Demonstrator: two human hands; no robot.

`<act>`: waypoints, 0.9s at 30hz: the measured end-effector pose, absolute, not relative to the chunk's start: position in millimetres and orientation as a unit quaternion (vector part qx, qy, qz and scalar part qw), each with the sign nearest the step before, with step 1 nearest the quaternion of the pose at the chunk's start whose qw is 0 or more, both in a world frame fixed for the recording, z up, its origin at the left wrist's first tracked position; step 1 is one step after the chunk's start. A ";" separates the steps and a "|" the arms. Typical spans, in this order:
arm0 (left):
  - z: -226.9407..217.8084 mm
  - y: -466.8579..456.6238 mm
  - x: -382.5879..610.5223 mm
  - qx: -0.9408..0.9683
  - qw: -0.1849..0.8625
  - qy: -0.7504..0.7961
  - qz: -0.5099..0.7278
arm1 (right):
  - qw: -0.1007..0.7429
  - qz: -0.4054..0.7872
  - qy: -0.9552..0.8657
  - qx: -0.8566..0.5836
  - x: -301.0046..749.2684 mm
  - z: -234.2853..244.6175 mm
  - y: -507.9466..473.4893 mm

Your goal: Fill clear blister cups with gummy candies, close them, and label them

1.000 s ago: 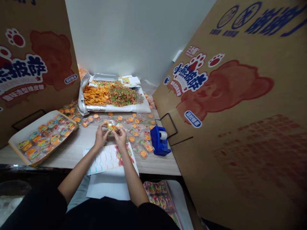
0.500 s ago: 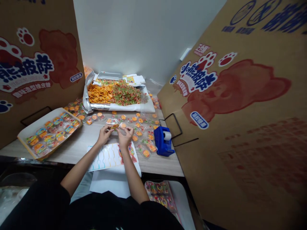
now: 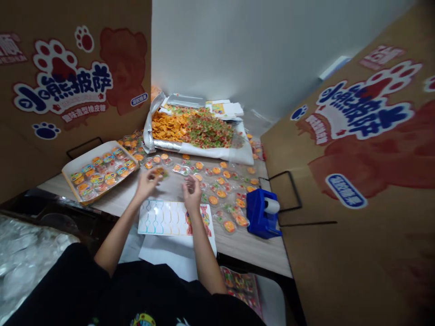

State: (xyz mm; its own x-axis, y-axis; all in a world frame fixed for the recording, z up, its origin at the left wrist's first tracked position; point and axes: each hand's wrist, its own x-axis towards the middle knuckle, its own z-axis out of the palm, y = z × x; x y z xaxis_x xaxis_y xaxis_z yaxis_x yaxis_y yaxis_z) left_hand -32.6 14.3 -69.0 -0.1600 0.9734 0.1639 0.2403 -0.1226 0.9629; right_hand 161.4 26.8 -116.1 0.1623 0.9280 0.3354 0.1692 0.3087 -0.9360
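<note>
Drawn apart since the earlier frame, the left hand [image 3: 146, 185] pinches a small clear candy pack [image 3: 158, 172] while the right hand [image 3: 192, 194] curls above the tabletop [image 3: 244, 249], hiding whether it holds anything.

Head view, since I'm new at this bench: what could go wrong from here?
The small clear cup at the left hand could drop if only fingertips hold it. The loose cups lie close to the right hand, so a bump might scatter them. The tray of cups sits near the edge of the table and might get knocked off.
</note>
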 end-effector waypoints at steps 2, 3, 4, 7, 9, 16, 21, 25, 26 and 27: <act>-52.8 4.5 -76.7 0.517 0.274 0.621 0.521 | 0.591 0.262 -0.558 -0.520 163.2 -106.2 22.8; -46.0 1.4 -97.5 0.505 0.231 0.653 0.515 | 0.581 0.243 -0.569 -0.528 165.8 -100.5 21.0; -40.7 -0.1 -115.8 0.493 0.165 0.702 0.486 | 0.559 0.236 -0.592 -0.530 169.3 -95.0 18.8; -34.8 3.0 -149.7 0.473 0.116 0.758 0.434 | 0.431 0.259 -0.711 -0.491 182.7 -84.9 7.3; -35.9 6.8 -156.8 0.482 0.113 0.778 0.388 | 0.335 0.253 -0.780 -0.464 191.7 -86.6 -5.2; -37.0 -10.0 -120.7 0.573 0.006 0.763 0.299 | 0.254 0.119 -0.821 -0.497 213.5 -122.9 -39.6; -84.4 -50.0 -9.4 0.754 0.127 0.561 0.319 | 0.291 0.089 -0.819 -0.487 216.3 -134.0 -40.3; -125.2 -66.2 42.6 0.808 0.156 0.517 0.235 | 0.285 0.072 -0.823 -0.487 215.2 -130.5 -39.4; -130.4 -66.6 44.7 0.808 0.151 0.523 0.226 | 0.283 0.071 -0.823 -0.487 215.2 -129.4 -39.5; -133.6 -66.1 43.9 0.808 0.145 0.527 0.222 | 0.281 0.072 -0.824 -0.486 215.4 -128.6 -39.7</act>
